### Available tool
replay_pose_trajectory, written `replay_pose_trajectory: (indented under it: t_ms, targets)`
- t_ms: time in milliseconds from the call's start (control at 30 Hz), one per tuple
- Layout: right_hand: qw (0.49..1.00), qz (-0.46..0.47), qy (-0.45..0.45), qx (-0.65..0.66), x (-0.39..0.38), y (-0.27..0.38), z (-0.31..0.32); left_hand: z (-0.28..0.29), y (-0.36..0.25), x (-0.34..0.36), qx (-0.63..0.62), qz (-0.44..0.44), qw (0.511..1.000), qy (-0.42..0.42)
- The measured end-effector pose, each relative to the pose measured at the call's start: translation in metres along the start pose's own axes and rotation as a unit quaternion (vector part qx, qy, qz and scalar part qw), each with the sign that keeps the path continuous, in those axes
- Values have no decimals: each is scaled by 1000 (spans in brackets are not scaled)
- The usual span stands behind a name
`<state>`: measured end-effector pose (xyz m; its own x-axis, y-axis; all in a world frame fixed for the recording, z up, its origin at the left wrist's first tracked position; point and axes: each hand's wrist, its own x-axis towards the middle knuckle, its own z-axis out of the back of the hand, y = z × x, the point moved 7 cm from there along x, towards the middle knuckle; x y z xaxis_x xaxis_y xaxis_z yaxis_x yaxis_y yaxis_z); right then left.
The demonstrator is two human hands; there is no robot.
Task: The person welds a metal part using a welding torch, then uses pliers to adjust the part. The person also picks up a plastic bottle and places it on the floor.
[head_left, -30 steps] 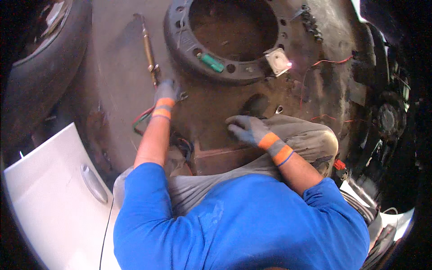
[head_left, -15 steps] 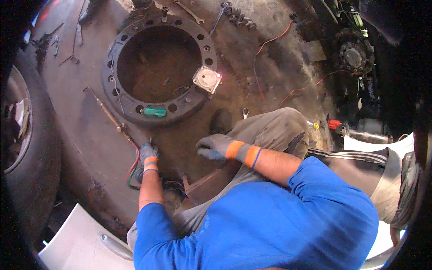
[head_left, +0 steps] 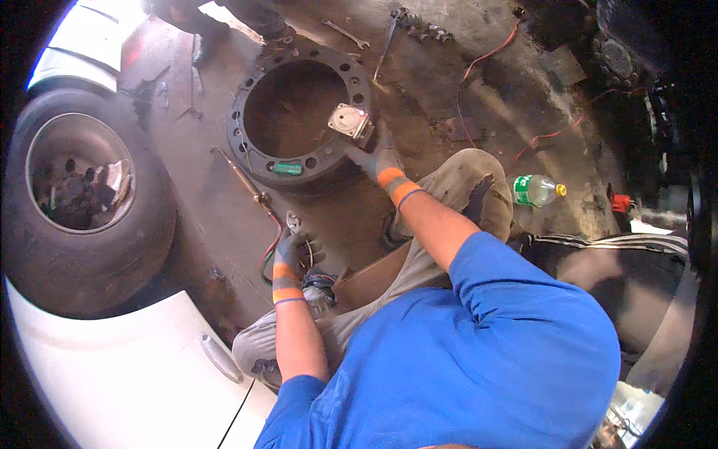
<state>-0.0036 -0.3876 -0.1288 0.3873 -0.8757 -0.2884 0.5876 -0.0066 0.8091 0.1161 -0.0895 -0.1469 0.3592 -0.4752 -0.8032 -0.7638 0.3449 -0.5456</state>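
My right hand (head_left: 380, 159), in a grey glove with an orange cuff, grips the near right side of a square metal part (head_left: 348, 120) with a round pale face. This part is at the right rim of a dark brake drum (head_left: 247, 153); whether it still rests there I cannot tell. A small shiny metal piece (head_left: 293, 220) sticks up from my gloved left hand (head_left: 295, 253), whose fingers curl partly hidden beside my leg. On the drum's near rim lies a green-handled tool (head_left: 287, 169). Left of it, a gas torch (head_left: 243, 178) with red and green hoses rests on the floor.
A large wheel with tyre (head_left: 142, 254) lies at the left, above a white panel (head_left: 112, 359). Beyond the drum are a wrench (head_left: 345, 34) and a long tool (head_left: 387, 49). A bottle (head_left: 535, 190) lies right of my knee; red wire (head_left: 490, 54) crosses the floor. Someone's legs (head_left: 258, 19) show at the top.
My right hand has reached forward from above my lap to the square metal part. My left hand has risen slightly, with the shiny piece now visible in it. The view has shifted left.
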Motion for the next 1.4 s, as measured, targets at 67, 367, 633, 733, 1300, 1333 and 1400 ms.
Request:
replay_pose_trajectory:
  t_ms: [67, 367, 633, 733, 1300, 1333, 1400]
  targets:
    - [999, 25, -19, -7, 15, -1, -5, -11, -9, -28, 24, -14, 999, 38]
    - [985, 137, -103, -22, 52, -25, -26, -31, -11, -102, 214, -117, 969, -42]
    - [971, 232, -65, 4, 18, 37, 3, -70, -42, -138, 94, -114, 988, -41]
    - [964, 267, 4, -4, -8, 73, 22, -101, -57, -143, -20, -153, 985, 75]
    - [859, 489, 148, 44, -144, 133, 52, -137, -15, -177, -168, -62, 953, 243]
    - [851, 499, 152, 54, -145, 133, 52, -136, -14, -175, -166, -64, 954, 242]
    - [837, 519, 159, 74, -147, 133, 50, -133, -12, -173, -163, -70, 953, 246]
